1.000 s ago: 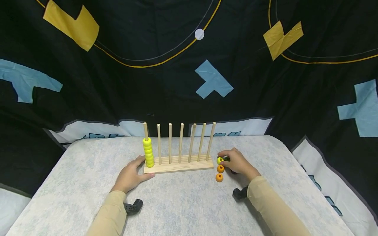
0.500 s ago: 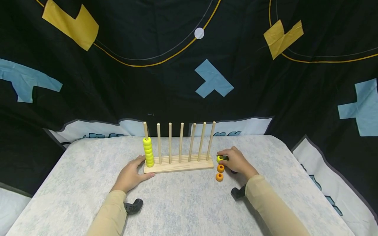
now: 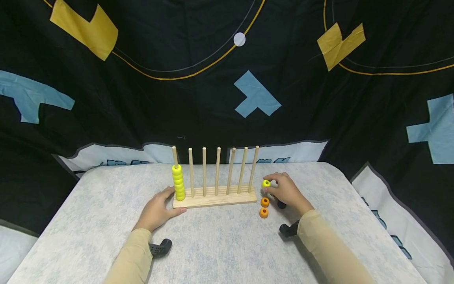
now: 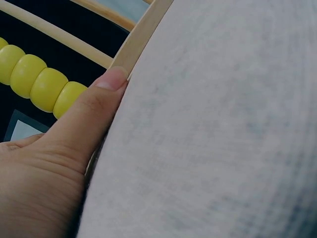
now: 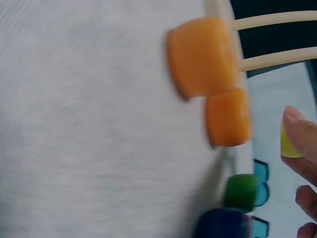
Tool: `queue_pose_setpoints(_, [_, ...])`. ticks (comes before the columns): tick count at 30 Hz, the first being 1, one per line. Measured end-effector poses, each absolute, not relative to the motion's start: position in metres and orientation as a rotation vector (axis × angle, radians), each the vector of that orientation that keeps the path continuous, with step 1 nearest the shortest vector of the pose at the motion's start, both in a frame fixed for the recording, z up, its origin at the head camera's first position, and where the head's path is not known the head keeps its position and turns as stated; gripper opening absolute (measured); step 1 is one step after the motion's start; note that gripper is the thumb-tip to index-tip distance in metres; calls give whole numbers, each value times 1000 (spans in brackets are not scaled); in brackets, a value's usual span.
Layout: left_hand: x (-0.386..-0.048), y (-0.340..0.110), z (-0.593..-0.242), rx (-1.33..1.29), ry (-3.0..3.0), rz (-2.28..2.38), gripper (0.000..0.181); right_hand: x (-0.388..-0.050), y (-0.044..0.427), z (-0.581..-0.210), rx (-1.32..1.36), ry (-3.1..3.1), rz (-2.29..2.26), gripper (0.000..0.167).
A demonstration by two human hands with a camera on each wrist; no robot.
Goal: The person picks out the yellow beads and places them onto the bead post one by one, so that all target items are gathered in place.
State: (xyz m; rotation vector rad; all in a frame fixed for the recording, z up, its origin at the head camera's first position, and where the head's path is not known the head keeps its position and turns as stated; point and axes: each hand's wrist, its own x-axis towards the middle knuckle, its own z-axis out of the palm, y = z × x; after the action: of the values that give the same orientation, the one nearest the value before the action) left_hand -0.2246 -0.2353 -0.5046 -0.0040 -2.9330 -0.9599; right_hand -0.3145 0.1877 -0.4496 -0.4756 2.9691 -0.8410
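Observation:
A wooden peg rack [image 3: 214,200] with several upright dowels stands on the table. Its leftmost dowel carries a stack of yellow beads [image 3: 178,183]. My left hand [image 3: 155,211] grips the rack's left end, thumb along the front edge; in the left wrist view the thumb [image 4: 84,114] lies against the base. Right of the rack, my right hand [image 3: 287,193] pinches one yellow bead [image 3: 266,183] between thumb and finger, raised off the table. The right wrist view shows this bead [image 5: 288,144] partly hidden by the thumb.
Two orange beads [image 3: 264,202] lie on the table [image 3: 227,244] just right of the rack. A green bead [image 5: 241,192] and a dark blue bead [image 5: 221,224] sit near the right hand. A black cloth [image 3: 198,114] hangs behind the table.
My right hand has lifted the yellow bead up off the table, where it lay beside the orange beads. The left hand and the rack have stayed in place.

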Motion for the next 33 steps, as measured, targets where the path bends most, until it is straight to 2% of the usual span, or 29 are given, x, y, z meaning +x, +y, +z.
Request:
queue_pose_setpoints(15, [-224, -237, -505, -16, -2922, -953, 102, -313, 188, -378, -494, 3034, -1092, 44])
queue_pose_setpoints(33, [-226, -236, -506, -4, -2927, -952, 103, -318, 163, -311, -704, 3126, -1176, 37])
